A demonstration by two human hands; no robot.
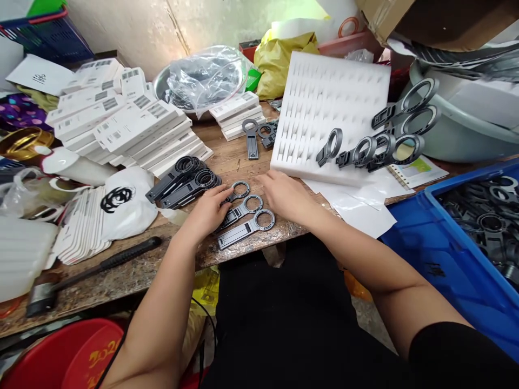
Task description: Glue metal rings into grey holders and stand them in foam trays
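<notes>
Three grey ring holders [247,216] lie side by side at the near edge of the wooden counter [227,162], rings pointing away and to the right, flat stems toward the person. The left hand [208,210] rests palm down on their stem ends, fingers [221,201] loosely curled over the top two pieces and touching them, not clenched around any one. The right hand [286,197] lies flat just right of the rings, fingers [267,181] stretched out and open, tips near the uppermost ring; whether they touch it cannot be told.

Just left of the left hand sits a stack of black holders [184,181]. Behind it rise piles of white boxes [130,127] with barcode labels. A white foam tray [320,113] leans beyond the right hand, and a row of grey holders [377,148] stands along its right edge. Two more holders [257,135] lie on the counter between the boxes and the tray. A blue bin [450,259] at the right holds many dark parts. A hammer [93,273] lies at the left front, near a white bag [125,202] printed with a black ring, and a red bucket [68,356] stands below the counter.
</notes>
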